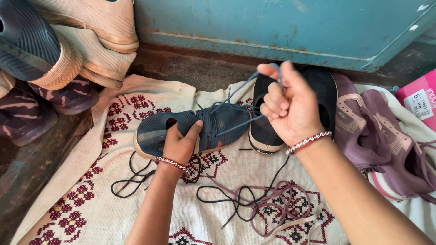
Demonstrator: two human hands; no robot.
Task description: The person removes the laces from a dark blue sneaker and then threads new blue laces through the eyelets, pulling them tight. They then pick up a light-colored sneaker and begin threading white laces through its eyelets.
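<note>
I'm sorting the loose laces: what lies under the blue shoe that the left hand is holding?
Under the blue shoe lies the embroidered white cloth, with a loose black lace trailing out below it. The left hand covers the cloth directly beneath the shoe's middle.

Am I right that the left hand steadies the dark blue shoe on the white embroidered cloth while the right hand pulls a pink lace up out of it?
Not quite: the lace is blue-grey, not pink, as the head view shows. The rest holds: the left hand steadies the dark blue shoe on the white embroidered cloth, and the right hand pulls the lace up. The mauve laces lie loose on the cloth.
</note>
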